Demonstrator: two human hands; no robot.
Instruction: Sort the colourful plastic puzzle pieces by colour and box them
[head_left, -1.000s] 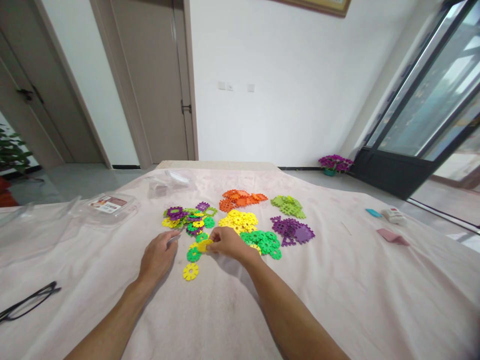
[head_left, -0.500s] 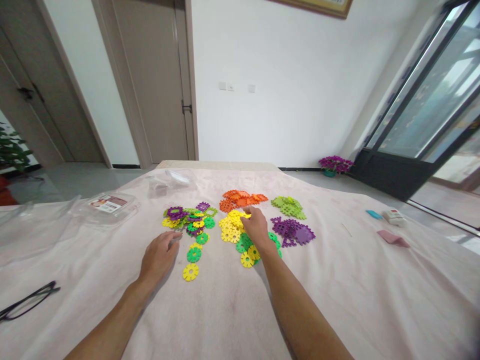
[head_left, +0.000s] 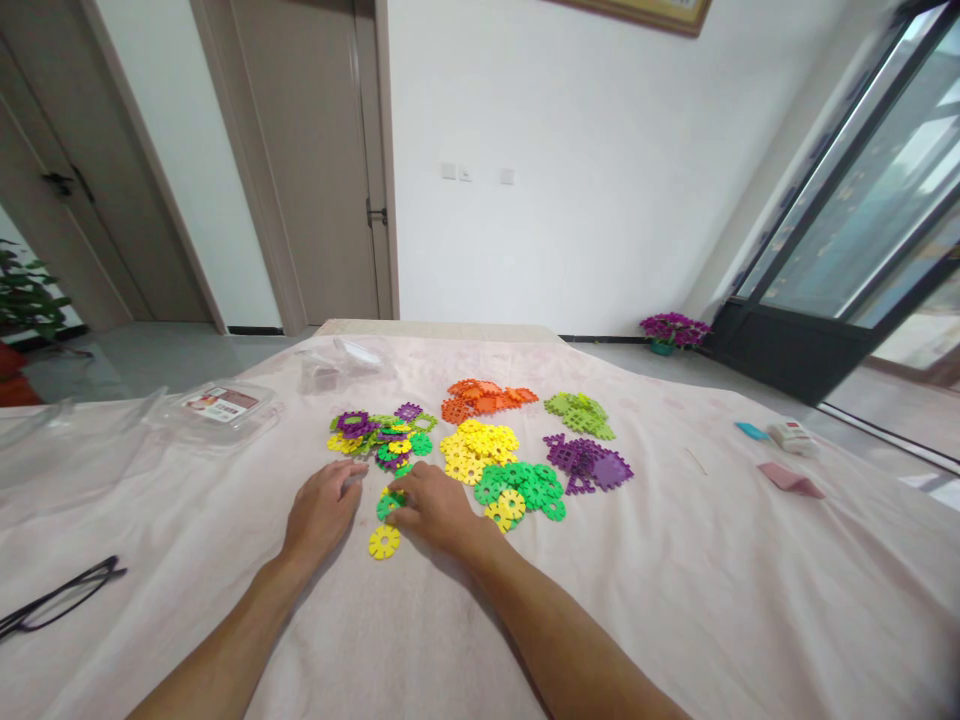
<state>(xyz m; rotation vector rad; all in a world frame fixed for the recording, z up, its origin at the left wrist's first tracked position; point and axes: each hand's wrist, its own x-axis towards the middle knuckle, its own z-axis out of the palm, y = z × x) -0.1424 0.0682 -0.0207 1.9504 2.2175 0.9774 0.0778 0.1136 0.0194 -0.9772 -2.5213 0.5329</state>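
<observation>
My left hand [head_left: 322, 508] lies on the cloth just below a mixed pile [head_left: 367, 436] of notched plastic pieces in purple, lime, yellow and green. Its fingers are loosely stretched and hold nothing. Over a small line of loose discs is my right hand [head_left: 435, 508], thumb and fingers apart around a green notched disc [head_left: 386, 506] and partly covering it. A yellow notched disc [head_left: 384, 543] lies nearer me. To the right sit a yellow pile [head_left: 480, 448] and a green pile [head_left: 534, 482], with yellow discs [head_left: 508, 506] at the green pile's near edge.
Farther out are orange pieces [head_left: 484, 399], lime pieces [head_left: 579, 413] and purple pieces [head_left: 592, 466]. Clear plastic boxes [head_left: 247, 425] and eyeglasses [head_left: 67, 597] lie left. At right are a pink cloth [head_left: 791, 479], a white object [head_left: 791, 436] and a blue item [head_left: 751, 431].
My right hand has moved left and nearer me, from the yellow pile to the green disc in the line. My left hand has stayed in about the same place.
</observation>
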